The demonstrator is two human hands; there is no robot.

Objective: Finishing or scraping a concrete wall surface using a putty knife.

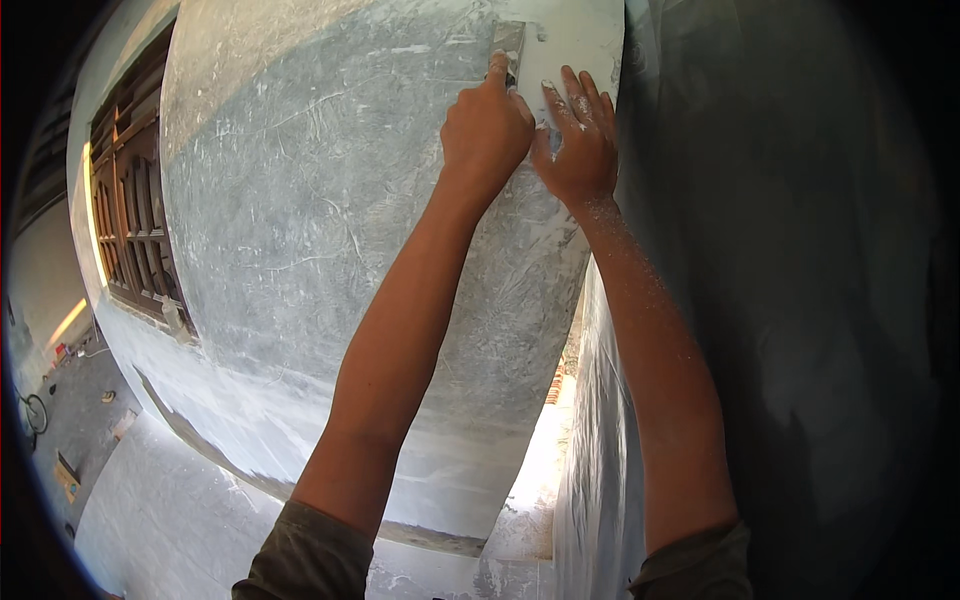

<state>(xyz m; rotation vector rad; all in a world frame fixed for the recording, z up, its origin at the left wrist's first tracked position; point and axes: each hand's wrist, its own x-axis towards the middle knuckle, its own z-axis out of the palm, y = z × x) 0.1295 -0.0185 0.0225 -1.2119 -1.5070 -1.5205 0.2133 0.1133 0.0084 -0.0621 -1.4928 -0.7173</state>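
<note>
My left hand [487, 135] is closed around a putty knife, its index finger stretched along the blade [509, 38]. The blade lies against the grey plastered wall [320, 200] near the top, and the handle is hidden in the fist. Just to the right, my right hand [583, 150] rests with fingers spread on a smooth pale strip of filler [560, 45] along the wall's right edge. White specks of filler dot its fingers and forearm.
A wooden window with bars [135, 190] is set in the wall at the left, a small clear bottle [172, 316] on its sill. Plastic sheeting [598, 430] hangs beside the wall's right edge. Scraps and a wooden piece [67, 478] lie on the floor at far left.
</note>
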